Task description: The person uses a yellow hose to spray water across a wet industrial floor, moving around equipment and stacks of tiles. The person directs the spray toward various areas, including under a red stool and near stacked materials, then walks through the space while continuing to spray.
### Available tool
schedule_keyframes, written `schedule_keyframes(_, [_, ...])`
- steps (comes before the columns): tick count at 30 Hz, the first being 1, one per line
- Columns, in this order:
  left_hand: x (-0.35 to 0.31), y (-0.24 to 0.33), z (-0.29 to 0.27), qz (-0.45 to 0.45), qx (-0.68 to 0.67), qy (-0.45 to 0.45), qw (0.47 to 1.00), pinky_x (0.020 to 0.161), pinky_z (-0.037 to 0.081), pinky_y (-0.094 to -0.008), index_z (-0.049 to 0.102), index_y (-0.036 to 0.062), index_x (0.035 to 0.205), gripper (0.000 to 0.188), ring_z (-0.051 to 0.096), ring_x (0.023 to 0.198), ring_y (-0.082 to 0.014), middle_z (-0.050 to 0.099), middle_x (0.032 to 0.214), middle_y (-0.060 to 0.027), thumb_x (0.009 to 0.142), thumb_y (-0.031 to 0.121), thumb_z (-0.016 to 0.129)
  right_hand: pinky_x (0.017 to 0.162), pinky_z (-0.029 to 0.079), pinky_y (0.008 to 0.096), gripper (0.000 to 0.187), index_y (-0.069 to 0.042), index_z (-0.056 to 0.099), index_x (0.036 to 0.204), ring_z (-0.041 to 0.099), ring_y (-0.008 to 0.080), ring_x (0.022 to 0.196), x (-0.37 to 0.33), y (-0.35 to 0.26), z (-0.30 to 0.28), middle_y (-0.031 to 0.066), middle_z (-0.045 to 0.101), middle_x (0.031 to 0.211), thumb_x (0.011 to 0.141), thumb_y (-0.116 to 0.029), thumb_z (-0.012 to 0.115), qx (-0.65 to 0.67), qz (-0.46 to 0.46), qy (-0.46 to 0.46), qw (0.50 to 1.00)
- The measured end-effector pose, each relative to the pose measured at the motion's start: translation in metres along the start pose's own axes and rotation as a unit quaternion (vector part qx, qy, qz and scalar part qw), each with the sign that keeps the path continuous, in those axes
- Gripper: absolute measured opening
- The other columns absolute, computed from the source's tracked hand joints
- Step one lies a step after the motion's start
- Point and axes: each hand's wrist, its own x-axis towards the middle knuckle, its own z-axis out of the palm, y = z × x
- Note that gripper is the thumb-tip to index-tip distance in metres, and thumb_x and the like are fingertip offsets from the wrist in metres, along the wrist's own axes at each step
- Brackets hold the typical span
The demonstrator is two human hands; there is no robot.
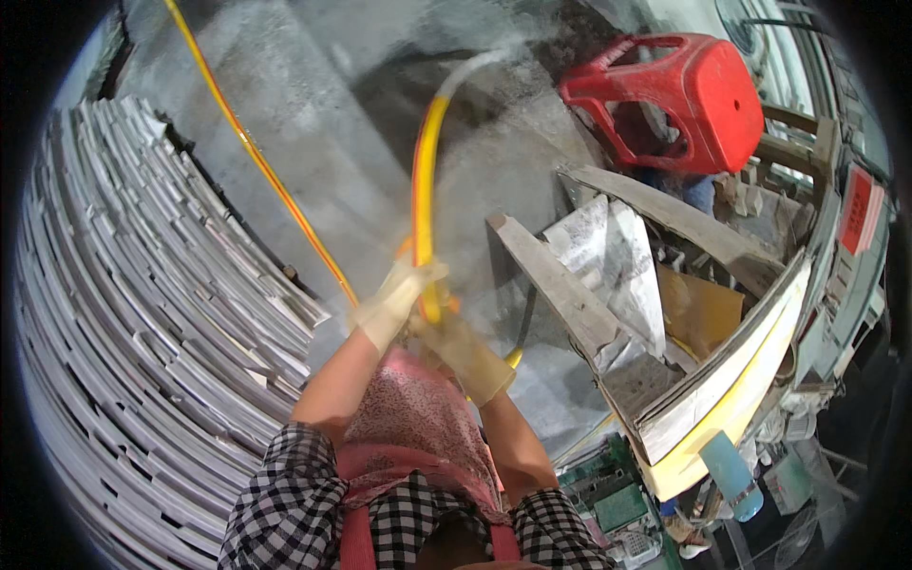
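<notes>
your pale-gloved left grip [401,293] wraps the red-striped yellow flexible hose [425,195] in front of you, probably to steady its arc, while how far your blurred, gloved right grip [465,354] closes beside it, i cannot tell.

Shows dark, character-like marks on a red rectangular sign [860,211] with pale edging, set to the right of the red stool [717,100] and somewhat lower. Is too small and slanted to be read. Offers no readable lettering or numbers elsewhere around the red stool.
</notes>
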Motion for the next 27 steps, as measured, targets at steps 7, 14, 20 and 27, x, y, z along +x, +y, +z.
schedule_keyframes(7, [-0.038, -0.086, -0.05, 0.037, -0.239, 0.149, 0.959, 0.054, 0.051, -0.0351, 0.056, 0.0032, 0.093, 0.019, 0.06, 0.058, -0.0225, 0.058, 0.069, -0.0092, 0.081, 0.012, 0.068, 0.048, 0.045, 0.0282, 0.041, -0.006, 0.055, 0.112, 0.058, 0.013, 0.058, 0.002, 0.013, 0.014, 0.0039, 0.059, 0.072, 0.091, -0.041, 0.062, -0.159, 0.039, -0.168, 0.972])
schedule_keyframes(14, [-0.07, -0.088, -0.059, 0.051, -0.269, 0.213, 0.938, 0.055, 0.051, -0.0366, 0.056, 0.0059, 0.091, 0.024, 0.059, 0.057, -0.0253, 0.057, 0.063, -0.0091, 0.081, 0.021, 0.07, 0.049, 0.05, 0.0326, 0.048, -0.002, 0.055, 0.111, 0.064, 0.019, 0.057, 0.012, 0.037, 0.033, 0.0109, 0.062, 0.073, 0.09, -0.044, 0.062, -0.22, 0.044, -0.197, 0.954])
schedule_keyframes(20, [-0.044, -0.027, -0.053, 0.095, -0.244, 0.172, 0.95, 0.056, 0.053, -0.0355, 0.056, 0.0058, 0.088, 0.023, 0.059, 0.052, -0.0244, 0.057, 0.06, -0.0092, 0.079, 0.021, 0.07, 0.053, 0.051, 0.033, 0.039, -0.005, 0.056, 0.119, 0.063, 0.022, 0.058, 0.04, 0.045, 0.038, 0.0117, 0.063, 0.078, 0.089, -0.029, 0.062, -0.247, -0.268, -0.061, 0.929])
schedule_keyframes(27, [-0.011, 0.008, -0.02, 0.094, -0.118, 0.073, 0.986, 0.052, 0.051, -0.0307, 0.054, 0.0052, 0.09, 0.023, 0.058, 0.052, -0.0213, 0.057, 0.06, -0.0082, 0.08, 0.019, 0.068, 0.059, 0.051, 0.0356, 0.051, -0.007, 0.052, 0.129, 0.065, 0.0231, 0.063, 0.027, -0.008, 0.018, 0.0127, 0.067, 0.075, 0.091, -0.039, 0.063, -0.142, -0.028, 0.012, 0.989])
